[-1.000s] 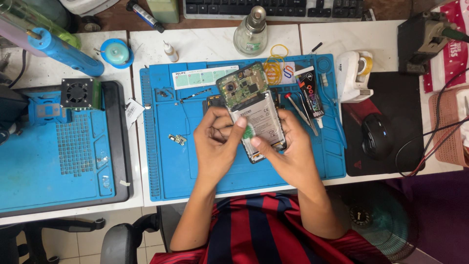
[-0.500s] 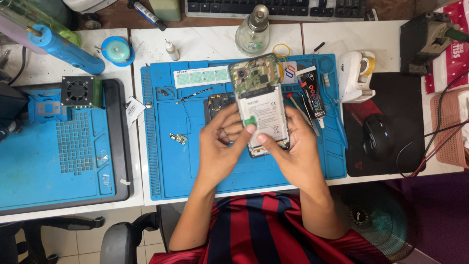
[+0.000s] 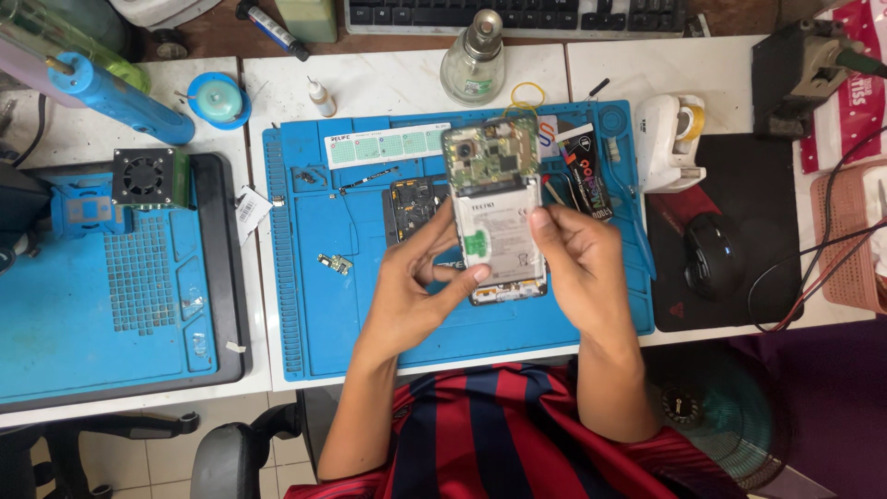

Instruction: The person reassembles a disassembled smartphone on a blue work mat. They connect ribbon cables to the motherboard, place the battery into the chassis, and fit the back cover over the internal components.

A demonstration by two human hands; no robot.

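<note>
Resting upright between both hands, an opened phone (image 3: 496, 211) with its back cover off shows a green circuit board at the top and a white battery below. It is held just above the blue work mat (image 3: 314, 277), near the mat's middle. Left hand (image 3: 416, 286): fingers curled around the phone's left edge, thumb pressing near the lower edge. Right hand (image 3: 577, 254): fingers closed on the right edge, thumb on the battery face. Just left of the phone, a dark phone frame (image 3: 411, 205) lies flat on the mat. A small loose part (image 3: 334, 263) lies further left. Beyond the mat's top edge stands a glass bottle (image 3: 473, 60). Off to the right, a black mouse (image 3: 710, 254) sits on a dark pad.
</note>
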